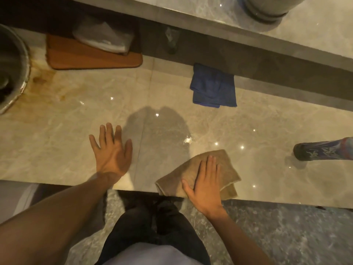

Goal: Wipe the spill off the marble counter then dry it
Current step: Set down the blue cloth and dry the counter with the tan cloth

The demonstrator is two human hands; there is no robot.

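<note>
My right hand [205, 185] lies flat, fingers together, pressing a folded tan cloth [225, 175] onto the beige marble counter [76, 134] at its near edge. My left hand [111, 150] rests palm down on the bare counter, fingers spread, holding nothing. A small shiny wet patch [188, 140] glints just beyond the tan cloth. A folded blue cloth [214, 86] lies farther back, against the raised ledge. Brownish stains [49, 87] mark the counter at the far left.
A metal pot [11, 69] stands at the left edge. An orange mat [91, 56] with a grey folded item [103, 37] on it sits at the back left. A dark patterned bottle [322, 152] lies at the right. A raised grey ledge [248, 52] runs behind.
</note>
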